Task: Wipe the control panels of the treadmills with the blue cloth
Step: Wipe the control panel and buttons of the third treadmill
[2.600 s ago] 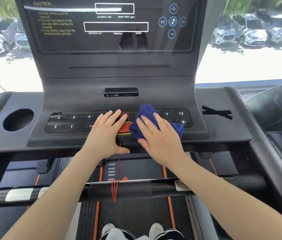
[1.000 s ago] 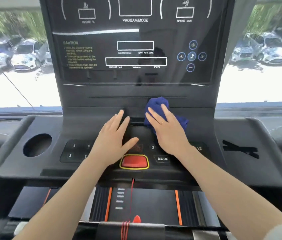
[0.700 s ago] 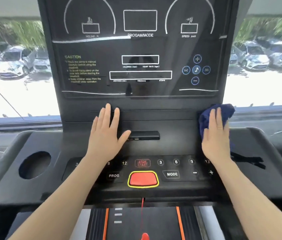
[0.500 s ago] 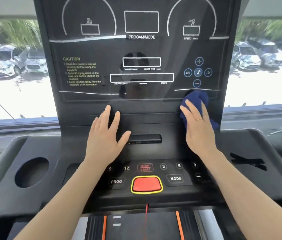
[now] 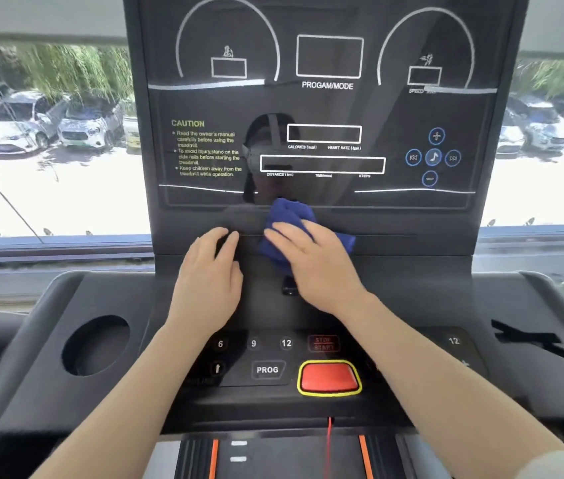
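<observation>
Bunched under the right hand (image 5: 318,267), on the sloping band of the control panel (image 5: 411,264) just below the lower edge of the display screen (image 5: 325,108), near the band's middle: the blue cloth (image 5: 289,216), peeking out above the fingertips and to the right of the knuckles. Right fingers nearly straight and laid flat over the wad, pressing rather than gripping. Left hand (image 5: 209,281) just beside, palm down on the bare panel, fingers extended and close together, holding nothing. Probably soft, light and limp, so likely to crumple and ride up instead of sliding as one piece; best managed with a broad flat palm over the centre of the bundle, loose corners tucked beneath. Little risk to the cloth itself; more care called for around the red stop button (image 5: 329,376) and the numbered keys (image 5: 270,344) along the panel's near edge, likely easy to trigger under a firm press. Hard smooth plastic underneath, so probably low friction and an easy glide.
</observation>
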Tool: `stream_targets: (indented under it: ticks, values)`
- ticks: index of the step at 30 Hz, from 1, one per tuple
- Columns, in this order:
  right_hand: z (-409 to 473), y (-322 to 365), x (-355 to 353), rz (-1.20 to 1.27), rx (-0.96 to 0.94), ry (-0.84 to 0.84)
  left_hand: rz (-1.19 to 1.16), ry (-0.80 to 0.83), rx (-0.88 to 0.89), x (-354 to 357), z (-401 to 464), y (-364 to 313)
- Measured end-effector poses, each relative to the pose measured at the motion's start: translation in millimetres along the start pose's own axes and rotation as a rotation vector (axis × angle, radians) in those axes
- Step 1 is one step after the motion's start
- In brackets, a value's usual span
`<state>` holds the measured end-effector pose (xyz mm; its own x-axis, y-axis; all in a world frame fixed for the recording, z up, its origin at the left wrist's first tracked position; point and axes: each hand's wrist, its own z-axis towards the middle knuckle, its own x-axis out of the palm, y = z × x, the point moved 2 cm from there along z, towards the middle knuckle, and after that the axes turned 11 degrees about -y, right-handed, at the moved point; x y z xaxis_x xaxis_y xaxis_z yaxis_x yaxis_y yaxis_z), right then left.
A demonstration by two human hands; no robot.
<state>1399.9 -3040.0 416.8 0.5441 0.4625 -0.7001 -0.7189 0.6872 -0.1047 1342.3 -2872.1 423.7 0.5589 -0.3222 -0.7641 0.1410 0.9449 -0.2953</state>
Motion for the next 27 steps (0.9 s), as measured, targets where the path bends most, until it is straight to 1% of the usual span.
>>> stream_targets:
  ticks: [2, 4, 6, 9, 12, 14, 16, 19, 20, 22, 24, 27]
  values:
    - [-24.9, -25.5, -14.5, -0.06, 0.108, -0.077, -0.006, 0.003, -0.012, -1.2, -0.8, -1.2]
    - [-49.4, -47.6, -28.0, -0.109, 0.278, -0.158, -0.027, -0.005, -0.032, -3.2, 1.0, -3.6]
    - [-58.6, -54.9, -32.8, -0.163, 0.404, -0.19, -0.046, -0.007, -0.046, -5.0, 0.8, -2.4]
    - [-43.4, -41.3, -26.0, -0.118, 0.465, -0.235, -0.112, 0.014, -0.066, -8.6, -1.6, 3.4]
    - [-24.0, -10.3, -12.5, -0.016, 0.376, -0.243, -0.228, 0.05, -0.07, -16.5, -4.0, 5.0]
    - [-9.5, 9.6, 1.9, -0.001, 0.274, -0.196, -0.327, 0.065, -0.151, -22.3, -4.8, 12.0]
    - [7.1, 31.4, 21.2, 0.043, 0.141, -0.083, -0.387, 0.029, -0.214, -26.1, -6.1, 24.1]
    - [25.7, 68.2, 53.4, 0.113, -0.145, 0.168, -0.419, -0.021, -0.262, -32.9, -9.1, 43.3]
    - [30.1, 77.2, 59.0, 0.132, -0.23, 0.211, -0.428, -0.028, -0.261, -35.2, -9.6, 48.0]
    - [36.2, 81.3, 60.8, 0.118, -0.335, 0.212, -0.445, -0.014, -0.248, -37.5, -10.4, 54.2]
    - [33.2, 72.3, 54.1, 0.031, -0.371, 0.193, -0.434, 0.001, -0.218, -35.2, -10.6, 56.5]
    - [14.9, 49.6, 39.0, -0.08, -0.316, 0.188, -0.404, 0.033, -0.154, -25.8, -12.5, 49.4]
